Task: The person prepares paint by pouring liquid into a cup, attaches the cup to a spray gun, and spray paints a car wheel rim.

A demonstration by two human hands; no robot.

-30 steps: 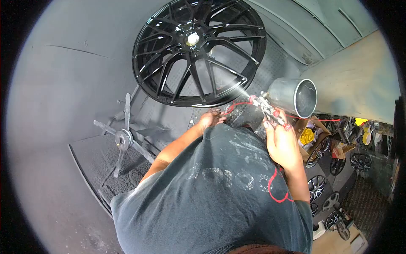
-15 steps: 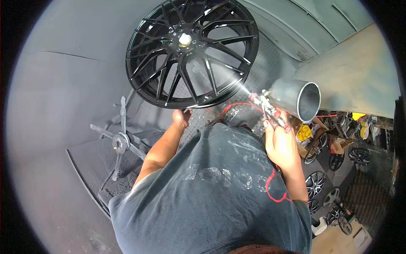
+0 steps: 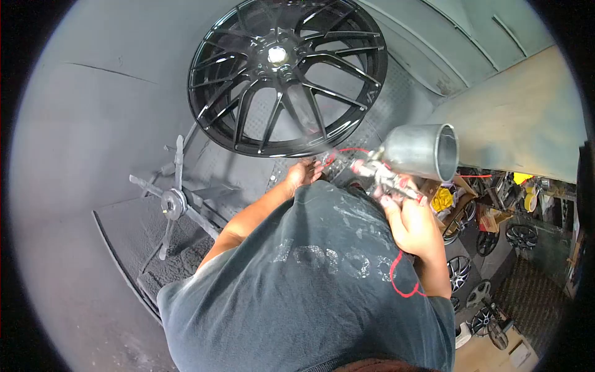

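Note:
A glossy black multi-spoke wheel rim (image 3: 279, 77) fills the top middle, its hub centre bright. My right hand (image 3: 409, 217) is wrapped round a spray gun (image 3: 381, 177) with a metal cup (image 3: 421, 152), and the nozzle points up-left at the rim's lower edge. Faint mist hangs near the nozzle. Just below the rim's lower edge is my left hand (image 3: 302, 172), palm partly up, fingers apart and holding nothing; whether it touches the rim cannot be told. A red hose (image 3: 353, 149) runs behind the gun.
At the left stands a grey-coated stand with several arms (image 3: 174, 204) beside a dark, rough surface (image 3: 180, 248). Several other wheels (image 3: 459, 273) lie at the lower right, near a cardboard box (image 3: 462, 197) with yellow material. A grey wall (image 3: 93, 136) borders the left.
Over the last half second, my left hand has moved right below the rim. The gun has shifted down and left, and its bright spray has faded. The rim's spokes have turned.

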